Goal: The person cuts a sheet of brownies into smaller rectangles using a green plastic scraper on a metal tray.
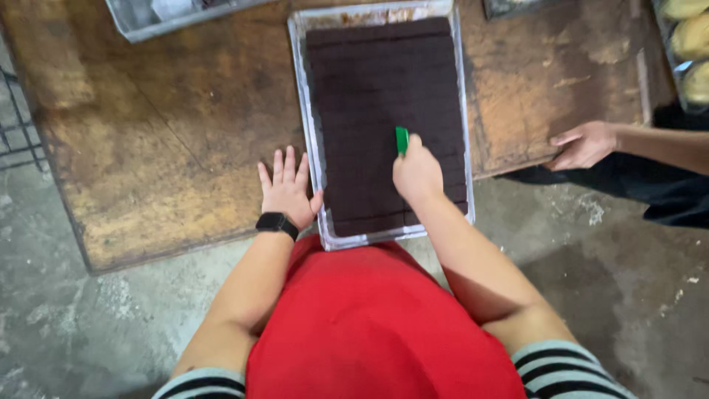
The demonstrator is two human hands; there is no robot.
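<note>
Dark brown slab (384, 96), scored into small rectangular blocks, fills a shallow metal tray (301, 111) sitting on a worn wooden table (170, 133), centre of the head view, with the tray's near end overhanging the table's near edge just above the person's red top. Right hand (417, 174) is clenched around a small green cutter (402, 140), its green end poking out on the far side of the fist and touching, or nearly touching, the slab in the near-right part of the tray; blade contact itself not visible. Left hand (286, 191) is released, fingers spread flat on the table, thumb side against the tray's left wall, a black smartwatch (276, 222) on the wrist. Far left, the corner of another metal tray (148, 26); far right, pale yellowish rounded items (687, 44) in a container, too cropped to identify. A second person's hand (586, 145) rests on the table's right edge, well apart from the tray. Risks, as judgement: the overhanging near end could tip or slide if the right hand presses hard there, since the left hand only braces one side and holds nothing; the cutter may wander off the scored lines and leave uneven or cracked blocks; the fist rides low over the slab, so knuckles could smear or dent the surface; a bump to the table from the second person could jolt the tray mid-stroke. Only one view given.
</note>
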